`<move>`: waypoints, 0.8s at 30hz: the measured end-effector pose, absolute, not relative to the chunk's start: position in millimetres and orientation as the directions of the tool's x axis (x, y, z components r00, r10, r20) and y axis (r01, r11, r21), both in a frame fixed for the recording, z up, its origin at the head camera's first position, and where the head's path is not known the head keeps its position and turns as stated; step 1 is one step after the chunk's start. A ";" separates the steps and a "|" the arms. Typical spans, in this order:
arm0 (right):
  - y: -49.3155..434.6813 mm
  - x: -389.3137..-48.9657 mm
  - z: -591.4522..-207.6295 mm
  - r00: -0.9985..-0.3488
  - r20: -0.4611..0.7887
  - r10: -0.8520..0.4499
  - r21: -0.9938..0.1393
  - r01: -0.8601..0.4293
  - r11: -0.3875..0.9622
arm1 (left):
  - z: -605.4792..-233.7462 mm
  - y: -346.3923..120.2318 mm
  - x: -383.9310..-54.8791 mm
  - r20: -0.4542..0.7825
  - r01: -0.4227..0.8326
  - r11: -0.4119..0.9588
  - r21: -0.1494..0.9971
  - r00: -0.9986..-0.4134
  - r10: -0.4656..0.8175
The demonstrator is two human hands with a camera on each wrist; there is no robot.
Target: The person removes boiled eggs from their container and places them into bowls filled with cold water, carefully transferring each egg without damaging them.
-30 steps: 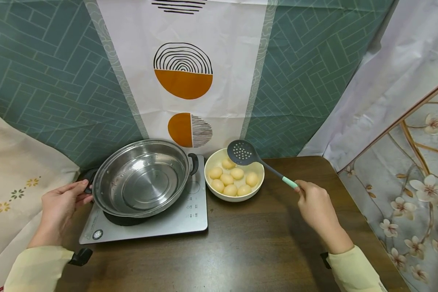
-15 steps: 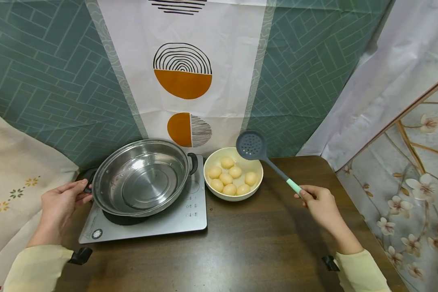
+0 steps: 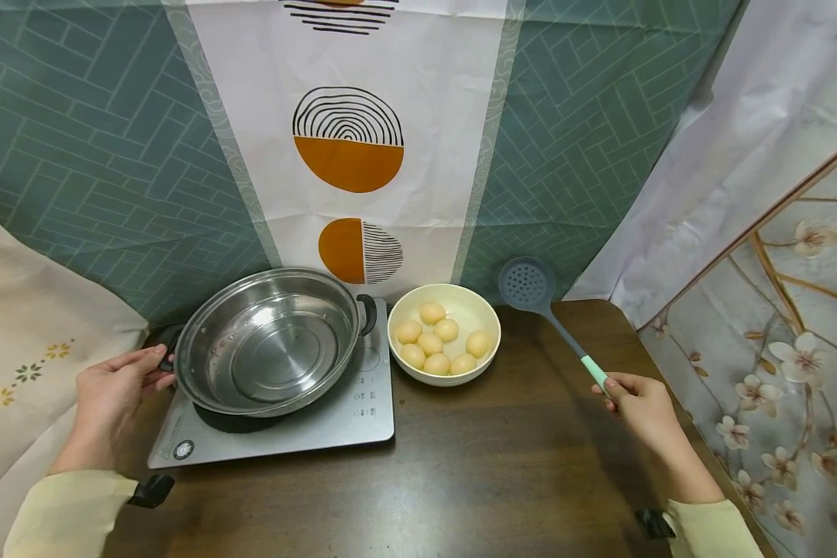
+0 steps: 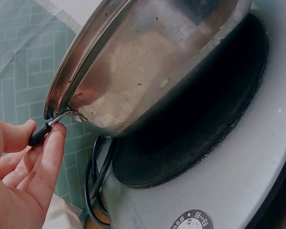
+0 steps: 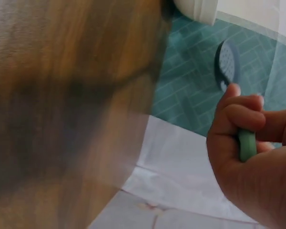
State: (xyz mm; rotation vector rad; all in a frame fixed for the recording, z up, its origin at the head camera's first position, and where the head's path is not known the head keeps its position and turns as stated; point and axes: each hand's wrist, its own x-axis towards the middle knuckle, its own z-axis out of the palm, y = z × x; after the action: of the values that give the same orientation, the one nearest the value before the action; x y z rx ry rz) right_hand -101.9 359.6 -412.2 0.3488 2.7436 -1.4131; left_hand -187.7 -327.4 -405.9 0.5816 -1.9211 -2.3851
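My left hand [image 3: 115, 395] pinches the black side handle [image 4: 38, 136] of a wide stainless steel pot [image 3: 279, 349] between thumb and fingers. The pot, its inside showing bare metal, is over the black round plate [image 4: 190, 119] of a flat silver cooktop [image 3: 286, 442]. Off to the right, my right hand [image 3: 642, 411] grips the mint green handle [image 3: 593, 372] of a grey skimmer [image 3: 526, 284]. Its perforated head is raised beside a cream bowl [image 3: 490, 322], with nothing on it. Inside that bowl lie several smooth, pale yellow, egg-shaped pieces [image 3: 437, 364].
A dark wooden table [image 3: 460, 473] carries everything. Patterned green and white cloth [image 3: 349, 201] hangs right behind the pot and bowl. Light fabric closes off both sides. A black cord [image 4: 97, 171] loops beside the cooktop.
My right hand has drawn the skimmer to the right, from over the bowl to beside it. My left hand stays at the pot handle, and the pot keeps its place.
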 end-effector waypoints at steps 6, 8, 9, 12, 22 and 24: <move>367.4 -97.9 -426.1 -0.939 -0.242 0.243 -0.759 0.339 0.556 | -404.9 -328.8 -188.9 -0.294 -0.238 -0.229 0.944 -0.922 -0.251; 367.8 -97.5 -430.7 -0.929 -0.271 0.253 -0.769 0.367 0.523 | -404.8 -328.6 -189.8 -0.292 -0.240 -0.213 0.947 -0.920 -0.261; 367.5 -97.5 -432.8 -0.925 -0.283 0.255 -0.779 0.377 0.501 | -404.7 -328.5 -190.1 -0.291 -0.238 -0.213 0.948 -0.920 -0.263; 364.4 -99.6 -437.5 -0.919 -0.304 0.253 -0.810 0.389 0.438 | -405.7 -329.6 -188.5 -0.286 -0.234 -0.208 0.950 -0.920 -0.270; 351.7 -104.6 -444.1 -0.901 -0.342 0.267 -0.823 0.424 0.378 | -409.3 -329.3 -190.8 -0.245 -0.191 -0.217 0.957 -0.934 -0.259; 348.6 -106.8 -444.2 -0.901 -0.331 0.279 -0.824 0.420 0.380 | -409.2 -331.0 -189.8 -0.243 -0.185 -0.228 0.956 -0.934 -0.260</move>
State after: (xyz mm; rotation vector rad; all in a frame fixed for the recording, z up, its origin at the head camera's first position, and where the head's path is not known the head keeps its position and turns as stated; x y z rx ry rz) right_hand -106.8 348.6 -444.2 0.6359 2.4929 -1.5514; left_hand -189.8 -331.0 -409.2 0.5550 -1.9207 -2.3591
